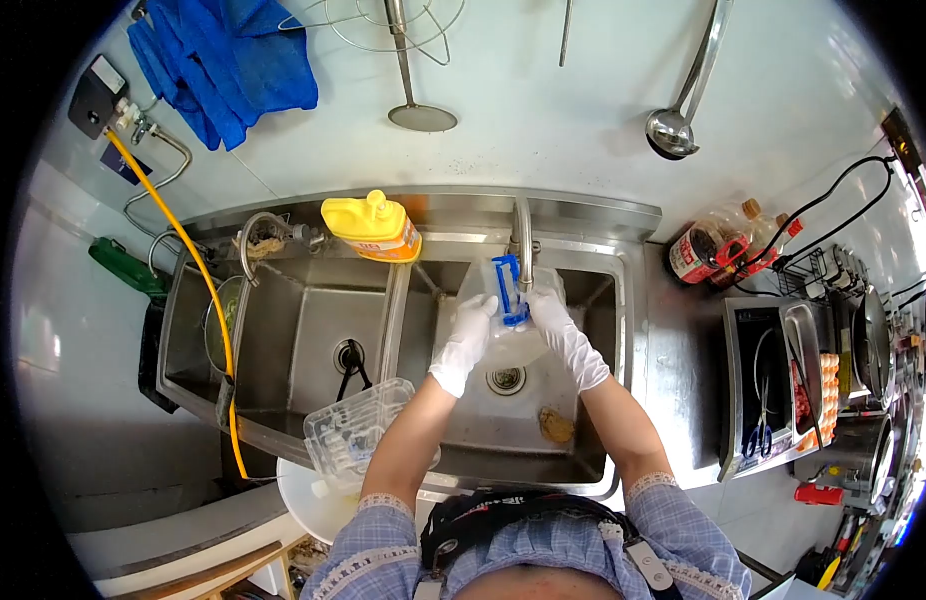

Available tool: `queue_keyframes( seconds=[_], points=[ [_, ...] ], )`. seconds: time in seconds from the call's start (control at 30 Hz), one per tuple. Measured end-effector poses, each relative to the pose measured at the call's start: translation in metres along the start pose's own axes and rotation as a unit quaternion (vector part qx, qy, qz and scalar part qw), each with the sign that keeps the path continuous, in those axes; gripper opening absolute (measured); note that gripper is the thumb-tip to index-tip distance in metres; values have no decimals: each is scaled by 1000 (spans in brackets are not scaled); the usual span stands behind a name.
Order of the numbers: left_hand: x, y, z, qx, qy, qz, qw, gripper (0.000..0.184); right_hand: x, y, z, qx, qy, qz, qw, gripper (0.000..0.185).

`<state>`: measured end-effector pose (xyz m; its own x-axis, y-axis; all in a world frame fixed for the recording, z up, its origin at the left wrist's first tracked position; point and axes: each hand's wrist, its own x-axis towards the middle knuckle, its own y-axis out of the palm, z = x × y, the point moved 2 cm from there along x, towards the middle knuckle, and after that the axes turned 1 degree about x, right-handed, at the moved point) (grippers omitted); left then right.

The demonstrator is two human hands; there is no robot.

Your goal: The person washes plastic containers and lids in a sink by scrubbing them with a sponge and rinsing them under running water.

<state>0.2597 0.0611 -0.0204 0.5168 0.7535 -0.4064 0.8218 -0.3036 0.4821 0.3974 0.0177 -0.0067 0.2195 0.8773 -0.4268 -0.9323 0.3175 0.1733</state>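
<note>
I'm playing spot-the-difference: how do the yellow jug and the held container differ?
The jug is yellow; the container is clear with blue parts. The jug stands on the sink edge; the left hand and right hand hold the container. Both look plastic.

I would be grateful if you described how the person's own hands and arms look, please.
The left hand and right hand wear plain white gloves that cover the wrists. The forearms are bare up to blue checked sleeves with pale lace-like trim.
</note>
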Motion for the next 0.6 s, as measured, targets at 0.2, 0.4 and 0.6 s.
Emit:
queue_keyframes(
  seconds=[0.2,0.4,0.6],
  points=[
    [4,14,-12,-12,-11,-18,1000,24,0,1,16,41,52,-31,997,32],
    [7,12,-5,9,-21,-18,1000,22,3,-5,11,-1,32,-33,999,33],
    [-41,20,1,22,-39,-54,998,26,-39,-1,-1,-90,-5,-30,995,35]
  ],
)
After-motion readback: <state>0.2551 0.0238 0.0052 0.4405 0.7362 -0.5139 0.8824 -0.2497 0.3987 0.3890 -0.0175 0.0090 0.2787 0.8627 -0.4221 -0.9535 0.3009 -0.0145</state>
